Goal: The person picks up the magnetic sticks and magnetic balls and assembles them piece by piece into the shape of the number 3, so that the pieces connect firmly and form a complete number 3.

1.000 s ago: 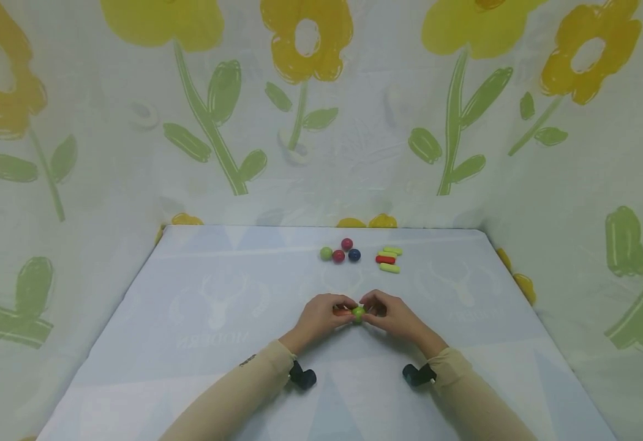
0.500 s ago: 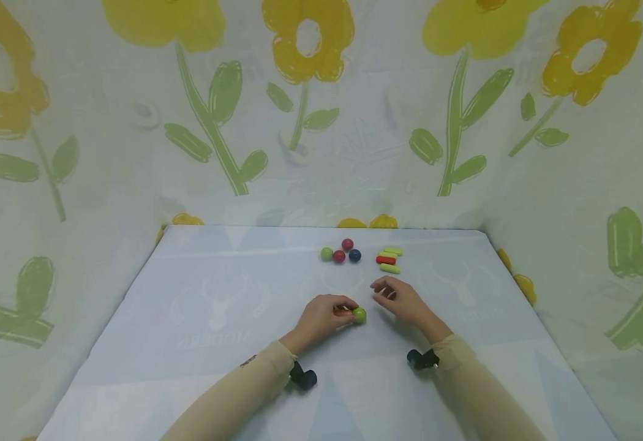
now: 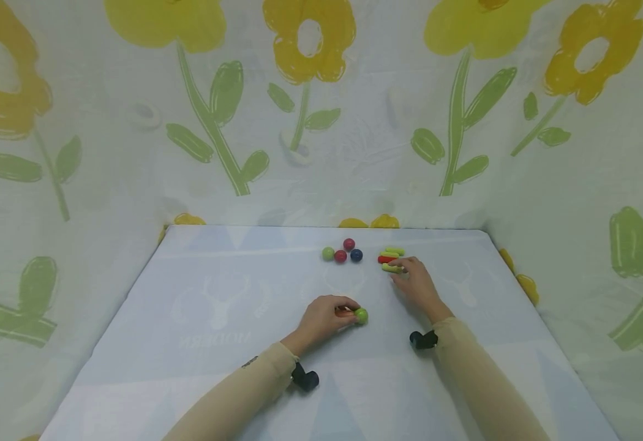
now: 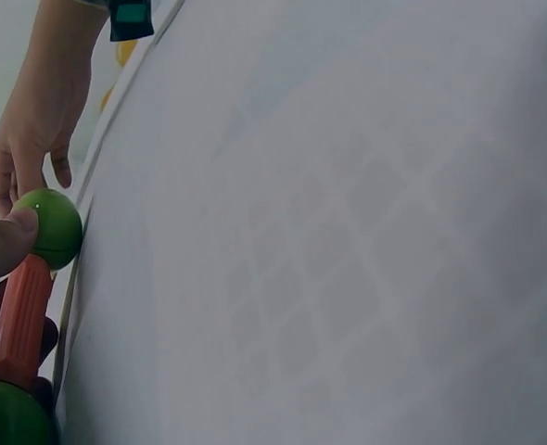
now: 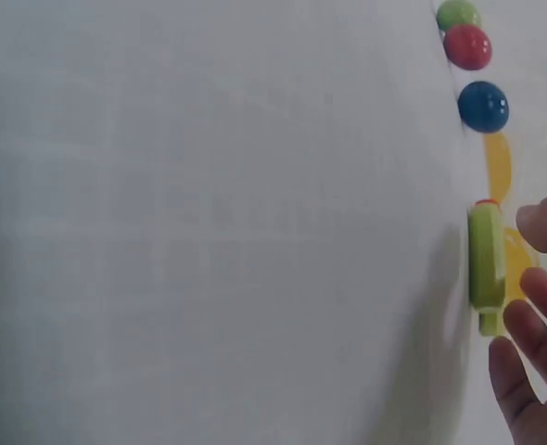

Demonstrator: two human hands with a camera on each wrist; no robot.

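Note:
My left hand [image 3: 324,315] pinches a toy piece made of a ribbed orange rod [image 4: 21,320] with a green ball [image 4: 58,229] at one end and another green ball [image 4: 12,417] at the other. In the head view only the right-hand green ball [image 3: 361,316] shows well; the fingers hide the rest. My right hand [image 3: 417,285] reaches over the nearest yellow-green rod [image 5: 487,255], thumb and fingers spread close around it. Just behind that lies a red rod [image 3: 386,260], with more yellow-green rods [image 3: 395,250] farther back.
Left of the rods sit a light green ball [image 3: 328,253], two red balls [image 3: 340,256] and a dark blue ball [image 3: 356,255]. The white patterned tabletop [image 3: 217,367] ends at a flower-print curtain [image 3: 354,153] at the back and sides.
My right hand has left the green ball by the left hand and moved away to the right, up to the rods. My left hand keeps its hold on the toy piece in nearly the same place.

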